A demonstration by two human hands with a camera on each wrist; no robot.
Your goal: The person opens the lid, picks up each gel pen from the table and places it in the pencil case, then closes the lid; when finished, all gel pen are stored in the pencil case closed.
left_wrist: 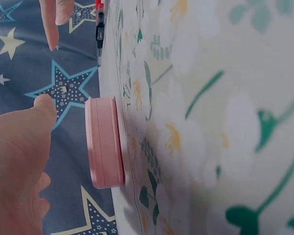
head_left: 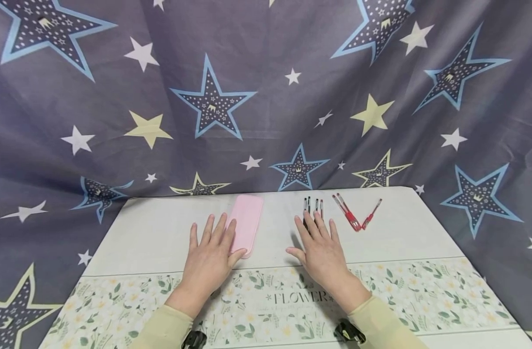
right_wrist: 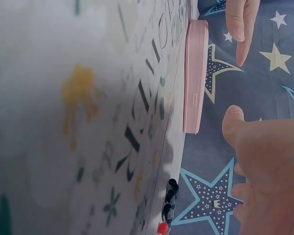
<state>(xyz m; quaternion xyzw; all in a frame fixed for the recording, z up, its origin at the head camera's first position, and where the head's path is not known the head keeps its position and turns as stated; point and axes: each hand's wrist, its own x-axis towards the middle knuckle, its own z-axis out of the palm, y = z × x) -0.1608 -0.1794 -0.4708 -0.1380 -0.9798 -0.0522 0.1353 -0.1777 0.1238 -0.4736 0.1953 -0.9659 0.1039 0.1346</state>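
My left hand (head_left: 209,259) hovers palm down with its fingers straight, overlapping the left edge of a pink pencil case (head_left: 248,218) in the head view. The left wrist view shows a gap between that hand (left_wrist: 19,152) and the pink case (left_wrist: 104,142), which lies flat with its lid down. My right hand (head_left: 324,257) is also spread with straight fingers, above the near ends of several dark pens (head_left: 317,206). Those pens lie side by side, partly hidden behind the fingers. Neither hand holds anything.
Right of the dark pens lie two red pens (head_left: 347,213) close together and a single red pen (head_left: 372,214) slanting beside them. A floral cloth band (head_left: 423,295) crosses the white table (head_left: 161,232). A star-patterned curtain (head_left: 266,97) hangs behind the table and at its sides.
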